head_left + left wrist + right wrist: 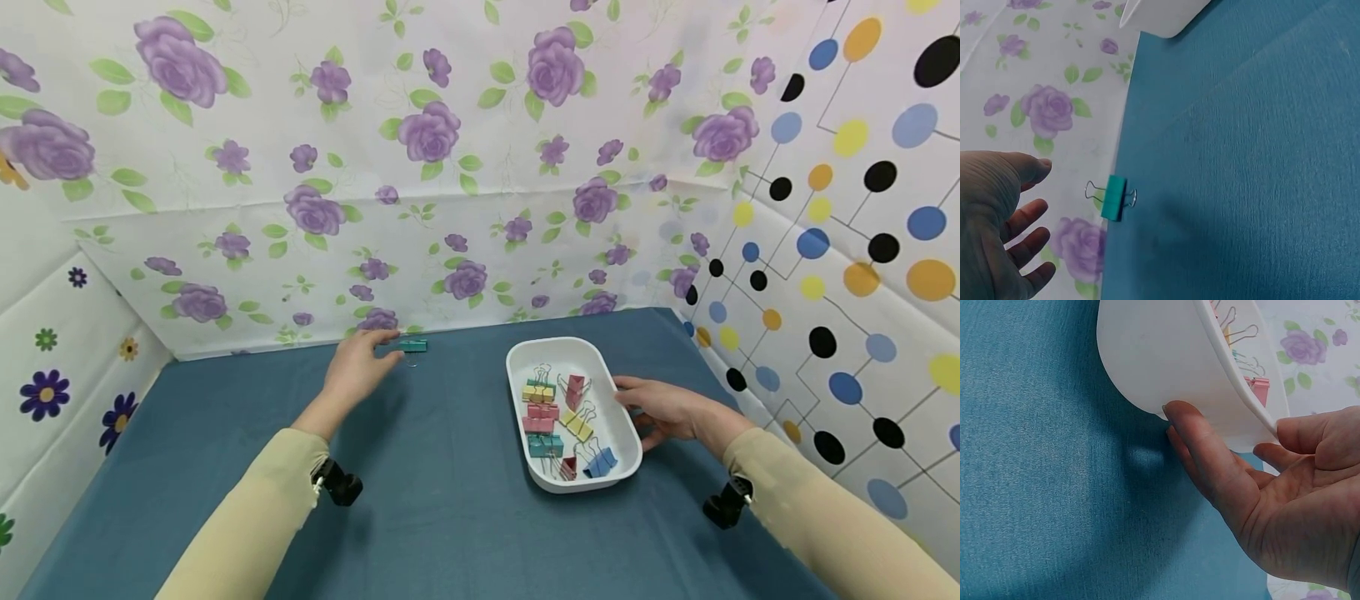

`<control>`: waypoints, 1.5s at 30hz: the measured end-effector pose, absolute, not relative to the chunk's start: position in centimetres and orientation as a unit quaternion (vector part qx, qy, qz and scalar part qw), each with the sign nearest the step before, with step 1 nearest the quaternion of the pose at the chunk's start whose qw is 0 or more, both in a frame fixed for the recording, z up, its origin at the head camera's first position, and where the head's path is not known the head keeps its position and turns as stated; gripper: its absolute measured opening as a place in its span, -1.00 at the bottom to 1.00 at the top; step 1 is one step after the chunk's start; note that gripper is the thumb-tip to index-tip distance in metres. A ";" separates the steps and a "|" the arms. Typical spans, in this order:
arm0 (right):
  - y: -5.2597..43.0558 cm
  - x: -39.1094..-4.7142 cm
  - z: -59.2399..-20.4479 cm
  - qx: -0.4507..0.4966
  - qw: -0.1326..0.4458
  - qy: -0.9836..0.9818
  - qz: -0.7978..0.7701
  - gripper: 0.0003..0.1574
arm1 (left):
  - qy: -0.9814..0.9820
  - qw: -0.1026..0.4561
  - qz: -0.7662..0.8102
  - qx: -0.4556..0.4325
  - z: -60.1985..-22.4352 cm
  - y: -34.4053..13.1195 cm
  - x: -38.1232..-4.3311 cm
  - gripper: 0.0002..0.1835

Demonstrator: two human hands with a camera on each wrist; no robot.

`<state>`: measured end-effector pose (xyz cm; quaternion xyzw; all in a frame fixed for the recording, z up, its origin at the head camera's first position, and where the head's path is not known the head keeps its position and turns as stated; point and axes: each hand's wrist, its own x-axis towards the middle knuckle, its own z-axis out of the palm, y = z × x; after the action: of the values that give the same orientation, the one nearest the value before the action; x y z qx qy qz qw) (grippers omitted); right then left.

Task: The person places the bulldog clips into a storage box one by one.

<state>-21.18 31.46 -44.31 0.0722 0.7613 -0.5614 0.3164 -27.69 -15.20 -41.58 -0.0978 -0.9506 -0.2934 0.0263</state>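
A teal binder clip lies at the back edge of the blue tabletop, its wire handles out to both sides in the left wrist view. My left hand is just left of that clip, thumb and fingers spread apart with a gap to it. To the right is a white tray with several binder clips in it: yellow clips, pink clips, a blue clip, green ones and dark red ones. My right hand touches the tray's right side, with one finger at the rim and the thumb against the outer wall.
The blue tabletop extends between and in front of both arms. A flowered sheet stands along the back, a dotted sheet on the right and another flowered panel on the left. Each wrist carries a small black camera.
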 end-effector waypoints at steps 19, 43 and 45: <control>31.4 -21.2 -44.4 0.076 0.312 0.761 -0.564 -0.25 | -0.961 0.011 -0.265 -0.076 -43.3 -15.2 -29.6 -0.52; 31.5 -21.0 -44.4 0.075 0.310 0.761 -0.564 -0.27 | -0.966 -0.038 -0.244 -0.076 -44.7 -13.7 -31.2 -0.45; 31.5 -21.1 -44.5 0.075 0.310 0.761 -0.565 -0.27 | -0.965 -0.039 -0.246 -0.079 -44.8 -13.7 -31.3 -0.45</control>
<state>-21.05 31.45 -44.48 0.0745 0.7613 -0.5648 0.3097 -31.30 -13.72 -44.83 -0.0792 -0.9654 -0.2455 -0.0390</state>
